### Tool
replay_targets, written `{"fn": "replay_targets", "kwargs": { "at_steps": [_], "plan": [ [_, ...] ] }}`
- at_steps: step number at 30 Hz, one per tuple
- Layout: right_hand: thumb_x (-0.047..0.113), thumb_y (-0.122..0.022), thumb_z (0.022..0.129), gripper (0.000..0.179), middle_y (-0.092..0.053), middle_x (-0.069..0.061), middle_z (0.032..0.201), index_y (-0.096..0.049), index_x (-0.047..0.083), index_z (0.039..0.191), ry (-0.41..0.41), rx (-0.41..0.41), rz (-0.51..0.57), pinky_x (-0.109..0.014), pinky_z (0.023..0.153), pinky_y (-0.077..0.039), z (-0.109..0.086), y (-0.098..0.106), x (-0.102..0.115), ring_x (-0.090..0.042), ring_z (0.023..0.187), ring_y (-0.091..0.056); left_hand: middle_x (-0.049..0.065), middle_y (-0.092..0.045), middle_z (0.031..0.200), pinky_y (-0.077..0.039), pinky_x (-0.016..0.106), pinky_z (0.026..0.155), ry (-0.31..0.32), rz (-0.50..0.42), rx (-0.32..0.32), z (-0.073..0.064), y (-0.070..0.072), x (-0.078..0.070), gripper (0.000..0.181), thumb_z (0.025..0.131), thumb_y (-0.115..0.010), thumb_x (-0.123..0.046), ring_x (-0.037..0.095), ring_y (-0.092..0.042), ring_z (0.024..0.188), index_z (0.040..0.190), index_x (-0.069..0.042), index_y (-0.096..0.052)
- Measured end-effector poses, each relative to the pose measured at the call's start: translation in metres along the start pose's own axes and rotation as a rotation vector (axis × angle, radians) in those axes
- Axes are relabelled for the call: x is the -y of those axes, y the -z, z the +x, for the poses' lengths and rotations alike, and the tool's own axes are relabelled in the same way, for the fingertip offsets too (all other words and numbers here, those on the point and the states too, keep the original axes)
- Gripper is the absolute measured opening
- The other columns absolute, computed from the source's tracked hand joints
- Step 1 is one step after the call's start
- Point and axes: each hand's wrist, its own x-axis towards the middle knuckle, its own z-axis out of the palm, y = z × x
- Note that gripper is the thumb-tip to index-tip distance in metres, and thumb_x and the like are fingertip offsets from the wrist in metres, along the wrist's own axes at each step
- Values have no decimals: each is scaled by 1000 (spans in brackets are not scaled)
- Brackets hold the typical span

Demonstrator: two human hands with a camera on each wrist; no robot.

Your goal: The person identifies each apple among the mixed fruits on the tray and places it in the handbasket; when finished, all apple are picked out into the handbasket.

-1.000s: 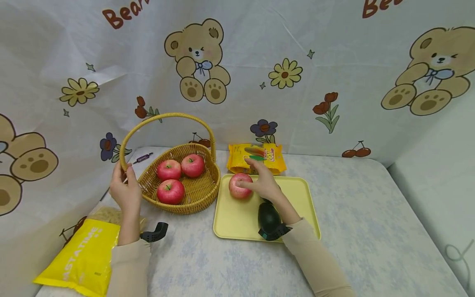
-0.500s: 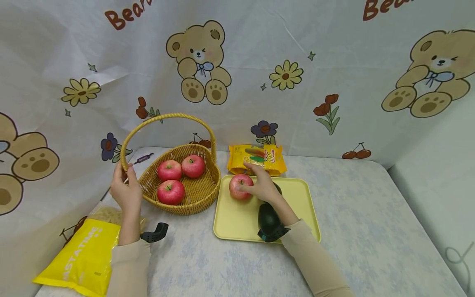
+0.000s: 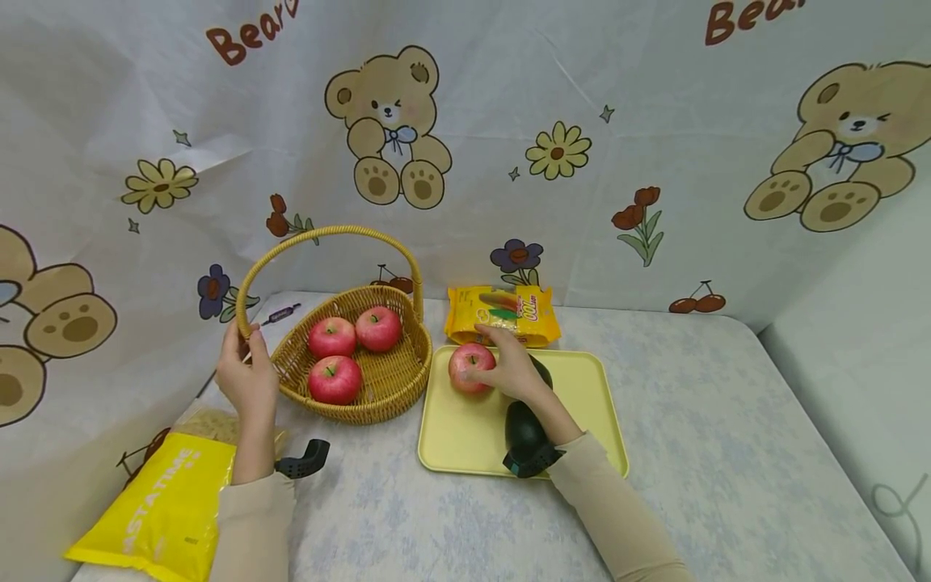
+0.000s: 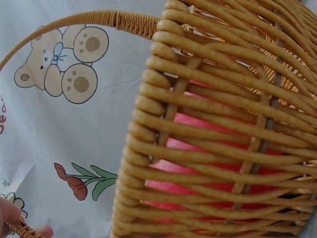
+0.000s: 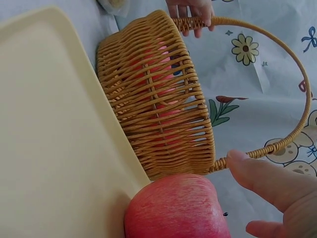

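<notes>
My left hand [image 3: 247,376] grips the handle of a wicker basket [image 3: 393,400] at the handle's left foot. Three red apples [image 3: 334,380] lie inside the basket; the left wrist view shows red through its weave. Over a pale yellow tray [image 3: 465,453], my right hand [image 3: 512,368] is spread round another apple [image 3: 469,368] at the tray's far left corner. Its thumb [image 5: 262,181] is straight in the right wrist view and looks apart from that apple. A dark green oval thing [image 3: 525,424] lies on the tray beside the right wrist; a second dark one [image 3: 541,370] is mostly hidden.
A yellow snack packet [image 3: 502,311] lies behind the tray. At the front left, a yellow bag of pasta [image 3: 167,509] lies partly beneath the left forearm. A printed cloth [image 3: 494,97] hangs behind the table [image 3: 698,453].
My right hand has lowered slightly towards the tray, and its fingers have come nearer the apple's far side. The left hand stays on the basket handle.
</notes>
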Motion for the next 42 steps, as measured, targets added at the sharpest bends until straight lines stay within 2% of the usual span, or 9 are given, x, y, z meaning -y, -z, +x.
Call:
{"fn": "replay_targets", "kwargs": {
  "at_steps": [7, 14, 21, 25, 31, 36, 42],
  "plan": [
    [25, -86, 74, 82, -50, -18, 143, -46, 4, 143, 23, -8, -45, -51, 111, -35, -1, -2, 2, -35, 134, -43, 9, -67, 124, -51, 34, 95, -3, -1, -2, 0, 0, 1, 37, 103, -46, -26, 23, -61, 109, 135, -11, -58],
    [31, -85, 74, 82, -50, -15, 142, -47, 8, 144, 7, 0, -91, -51, 107, -40, -1, -5, 2, -33, 131, -46, 8, -66, 125, -51, 32, 94, 8, -4, 6, 0, 0, 0, 38, 103, -46, -28, 21, -61, 109, 134, -12, -58],
    [36, -86, 73, 84, -53, -12, 135, -48, 11, 143, -43, 15, -130, -46, 98, -47, -3, -7, 5, -29, 115, -55, 8, -66, 124, -51, 32, 94, 12, -11, 9, 0, 1, -1, 38, 103, -46, -28, 21, -61, 109, 135, -13, -58],
    [40, -86, 72, 85, -53, -12, 136, -48, 13, 143, -53, 17, -165, -48, 96, -48, -4, -8, 5, -29, 116, -55, 8, -66, 125, -50, 32, 94, 17, -9, 10, 0, 1, -1, 38, 103, -45, -29, 21, -61, 109, 134, -12, -59],
    [42, -86, 70, 83, -57, -9, 129, -51, 15, 140, -40, 8, -215, -47, 91, -50, -4, -10, 4, -27, 109, -57, 8, -66, 124, -50, 30, 92, 13, -10, 9, 0, 1, -1, 37, 103, -46, -27, 21, -61, 109, 134, -12, -59],
    [40, -87, 69, 83, -57, -9, 129, -51, 15, 140, -28, 4, -242, -47, 92, -49, -4, -11, 4, -28, 110, -56, 8, -66, 125, -50, 35, 95, 12, -8, 9, 0, 0, -1, 37, 103, -46, -27, 22, -61, 110, 135, -12, -58],
    [37, -88, 69, 82, -58, -10, 129, -52, 12, 138, -12, 9, -262, -47, 94, -48, -5, -12, 4, -28, 112, -56, 9, -66, 125, -50, 36, 96, 13, -9, 7, 0, 0, -1, 38, 103, -46, -27, 22, -61, 110, 135, -12, -58]
  ]
}}
